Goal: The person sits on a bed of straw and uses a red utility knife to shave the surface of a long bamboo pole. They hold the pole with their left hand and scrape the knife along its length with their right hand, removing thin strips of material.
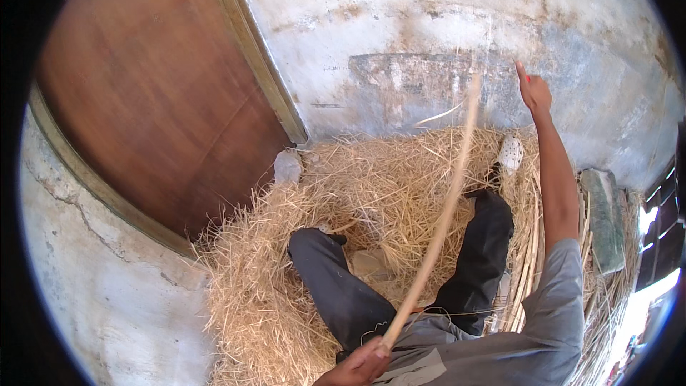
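Observation:
My left hand (364, 363), low in the middle of the head view, is closed around the lower end of a long pale bamboo strip (444, 221). The strip slants up and slightly right, its far tip in front of the wall. My right arm is stretched far out, and my right hand (536, 93) is up near the wall, apart from the strip. One finger points upward while the others are curled in. A small red spot shows at those fingers; what it belongs to is too small to tell. Between strip and wall, a thin pale sliver (439, 116) appears.
Straw and shavings (371, 171) cover the ground around my legs (343, 286). More long strips (527, 243) lie at the right, beside a greenish stone block (602, 221). A stained wall (429, 14) stands ahead; a brown wooden door (157, 86) is at left.

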A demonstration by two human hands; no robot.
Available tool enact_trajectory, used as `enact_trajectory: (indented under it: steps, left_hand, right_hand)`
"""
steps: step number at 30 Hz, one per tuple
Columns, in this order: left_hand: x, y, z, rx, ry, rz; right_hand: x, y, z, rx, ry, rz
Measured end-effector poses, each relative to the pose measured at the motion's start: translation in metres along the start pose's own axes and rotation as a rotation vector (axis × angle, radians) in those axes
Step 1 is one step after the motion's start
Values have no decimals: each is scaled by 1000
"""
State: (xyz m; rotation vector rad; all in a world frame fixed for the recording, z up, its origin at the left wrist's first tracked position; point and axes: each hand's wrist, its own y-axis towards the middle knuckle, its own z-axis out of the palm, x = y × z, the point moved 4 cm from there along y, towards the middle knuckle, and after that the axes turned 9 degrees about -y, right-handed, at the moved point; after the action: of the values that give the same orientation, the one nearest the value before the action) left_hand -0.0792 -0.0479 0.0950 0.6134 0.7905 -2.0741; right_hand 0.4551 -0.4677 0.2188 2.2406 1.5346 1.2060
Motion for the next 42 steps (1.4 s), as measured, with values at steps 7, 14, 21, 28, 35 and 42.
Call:
enact_trajectory:
  steps: [7, 14, 21, 28, 35, 42]
  left_hand:
    - [-29, 35, -1, -5, 221, 125]
    - [-42, 58, -7, -132, 358, 215]
    - [-60, 65, -9, -253, 452, 299]
    - [-67, 61, -7, -288, 509, 348]
    - [-73, 58, -10, -367, 580, 337]
    - [-67, 56, -15, -331, 541, 343]
  right_hand:
    - [6, -155, 28, 327, 143, -174]
    - [91, -391, -57, 543, 635, -854]
    - [117, -387, -52, 493, 328, -906]
    - [136, -398, -53, 494, 382, -941]
    - [147, -376, -24, 253, 367, -1048]
    - [147, -340, 11, 306, 277, -859]
